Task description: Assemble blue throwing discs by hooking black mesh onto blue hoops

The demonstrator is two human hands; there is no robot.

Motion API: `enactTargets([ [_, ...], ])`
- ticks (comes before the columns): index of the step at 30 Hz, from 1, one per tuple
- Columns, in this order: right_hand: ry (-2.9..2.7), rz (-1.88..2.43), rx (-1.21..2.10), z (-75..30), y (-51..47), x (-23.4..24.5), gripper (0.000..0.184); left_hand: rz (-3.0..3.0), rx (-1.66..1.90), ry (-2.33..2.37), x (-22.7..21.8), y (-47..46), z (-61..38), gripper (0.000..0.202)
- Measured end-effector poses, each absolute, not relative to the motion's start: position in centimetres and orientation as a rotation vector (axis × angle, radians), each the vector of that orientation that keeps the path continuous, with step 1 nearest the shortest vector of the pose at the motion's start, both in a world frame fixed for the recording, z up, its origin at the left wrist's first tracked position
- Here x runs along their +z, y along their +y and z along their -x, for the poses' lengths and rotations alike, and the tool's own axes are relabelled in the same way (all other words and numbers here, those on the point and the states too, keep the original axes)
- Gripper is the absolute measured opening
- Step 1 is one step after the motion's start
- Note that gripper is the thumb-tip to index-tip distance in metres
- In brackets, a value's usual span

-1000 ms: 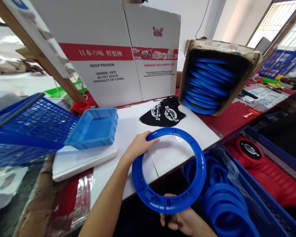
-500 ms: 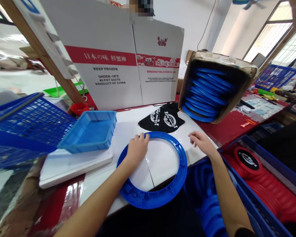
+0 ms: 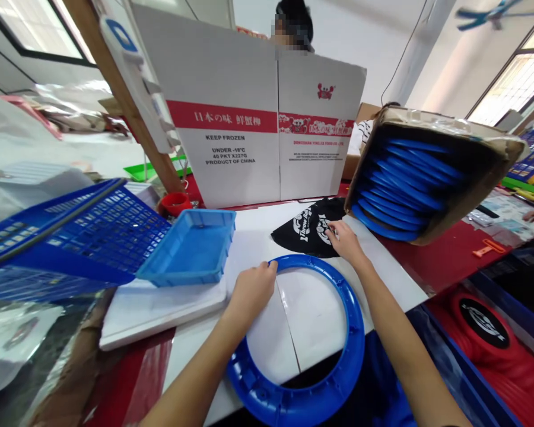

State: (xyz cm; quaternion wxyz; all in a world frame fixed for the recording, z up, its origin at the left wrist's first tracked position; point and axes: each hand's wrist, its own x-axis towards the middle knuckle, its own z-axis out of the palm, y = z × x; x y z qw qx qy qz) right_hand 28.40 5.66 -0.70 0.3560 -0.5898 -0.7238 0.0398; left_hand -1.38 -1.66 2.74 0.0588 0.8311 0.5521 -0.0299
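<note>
A large blue plastic ring (image 3: 355, 320) with a ribbed channel lies at the near edge of the white work surface, overhanging it. My left hand (image 3: 257, 287) is closed on the ring's upper left rim, fingers curled over it. Beyond the ring lie black fabric pieces (image 3: 309, 228) with white printed lettering, overlapping one another. My right hand (image 3: 343, 240) reaches over their right part, fingers extended and fingertips at the cloth; whether they touch it is hard to tell.
A shallow blue tray (image 3: 184, 255) and a blue mesh basket (image 3: 93, 231) stand left. A white carton panel (image 3: 231, 178) rises behind. A cardboard box (image 3: 485, 178) of blue rings tilts at right. Red discs (image 3: 516, 367) fill a crate at lower right. A person's head shows behind the panel.
My right hand has moved forward from the bare white surface to the black fabric. My left hand stays on the ring. The view has shifted, so things sit lower and farther right.
</note>
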Motion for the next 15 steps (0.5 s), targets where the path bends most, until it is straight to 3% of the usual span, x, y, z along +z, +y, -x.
enactTargets([
  [4, -1.898, 1.543, 0.174, -29.5, 5.0, -1.2, 0.013, -2.466, -0.092, 1.746, 2.9, -1.7, 1.3, 0.037],
  [9, -1.303, 1.356, 0.021, -30.3, 4.3, 1.0, 0.025, -2.437, -0.055, 1.791, 3.0, -1.6, 1.6, 0.035],
  [11, -1.155, 1.29, 0.158, -30.0, 3.8, 1.9, 0.03, -2.415, 0.142, 1.751, 2.8, -1.6, 1.6, 0.032],
  [15, -1.16, 1.132, 0.778, -28.2, 1.8, 2.7, 0.041, -2.004, 0.758, 1.285, 2.1, -2.0, 0.9, 0.036],
])
